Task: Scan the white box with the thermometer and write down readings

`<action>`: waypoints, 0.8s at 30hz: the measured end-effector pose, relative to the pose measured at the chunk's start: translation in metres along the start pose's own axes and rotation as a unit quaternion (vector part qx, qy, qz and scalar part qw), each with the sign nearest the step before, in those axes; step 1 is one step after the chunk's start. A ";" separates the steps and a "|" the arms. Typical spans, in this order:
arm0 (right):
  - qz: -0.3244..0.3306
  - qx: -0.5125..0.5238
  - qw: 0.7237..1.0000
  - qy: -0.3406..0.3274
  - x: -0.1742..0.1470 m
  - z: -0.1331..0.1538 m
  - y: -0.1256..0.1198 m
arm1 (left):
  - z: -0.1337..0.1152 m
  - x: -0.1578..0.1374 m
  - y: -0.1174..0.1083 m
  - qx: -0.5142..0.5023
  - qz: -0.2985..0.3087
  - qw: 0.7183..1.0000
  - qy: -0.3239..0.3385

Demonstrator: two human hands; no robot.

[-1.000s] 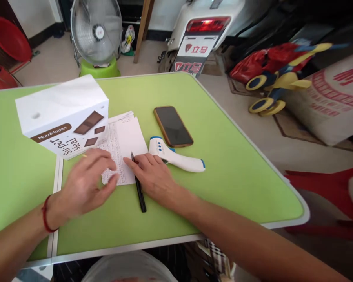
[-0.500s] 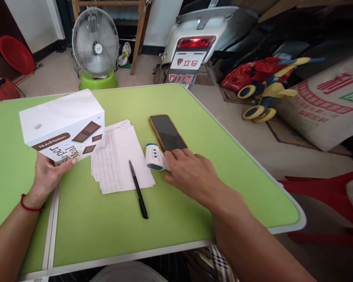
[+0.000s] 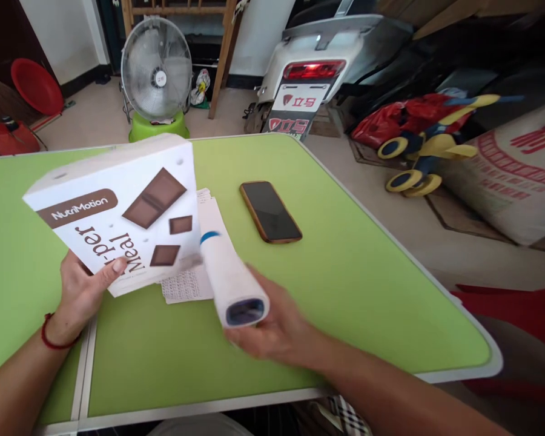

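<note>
Probably light and crushable, the white rectangular cardboard box (image 3: 134,212), best held low, is gripped by the left hand (image 3: 79,290); to its right, the right hand (image 3: 279,327) clasps a likely stiff white-and-blue plastic thermometer (image 3: 229,275).

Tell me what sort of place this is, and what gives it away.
Probably a room in a home, used partly for storage: a fan stands on a green stool, a scooter is parked indoors beyond the table, and a large printed sack sits on the right.
</note>
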State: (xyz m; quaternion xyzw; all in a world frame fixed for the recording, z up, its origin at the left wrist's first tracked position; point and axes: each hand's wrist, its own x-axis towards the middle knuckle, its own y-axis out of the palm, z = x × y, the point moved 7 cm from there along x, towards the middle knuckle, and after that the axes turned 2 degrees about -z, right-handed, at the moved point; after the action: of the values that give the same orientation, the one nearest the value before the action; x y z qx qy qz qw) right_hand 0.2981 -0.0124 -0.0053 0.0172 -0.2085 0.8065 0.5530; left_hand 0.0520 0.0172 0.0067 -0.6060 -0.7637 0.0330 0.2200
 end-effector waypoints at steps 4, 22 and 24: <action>0.062 0.151 0.984 0.072 -0.009 -0.003 0.034 | 0.006 -0.010 0.008 -0.015 0.024 0.997 -0.076; 0.122 0.306 0.933 0.144 -0.013 -0.021 0.056 | 0.007 -0.005 0.020 0.005 0.156 0.985 -0.078; 0.125 0.307 0.932 0.146 -0.013 -0.020 0.056 | 0.004 -0.003 0.021 0.009 0.176 0.982 -0.066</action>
State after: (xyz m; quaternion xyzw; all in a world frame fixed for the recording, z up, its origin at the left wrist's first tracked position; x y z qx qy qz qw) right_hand 0.2565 -0.0340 -0.0445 0.0420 0.1313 0.8872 0.4402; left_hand 0.0704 0.0209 -0.0050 -0.7256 -0.6573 0.1183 0.1657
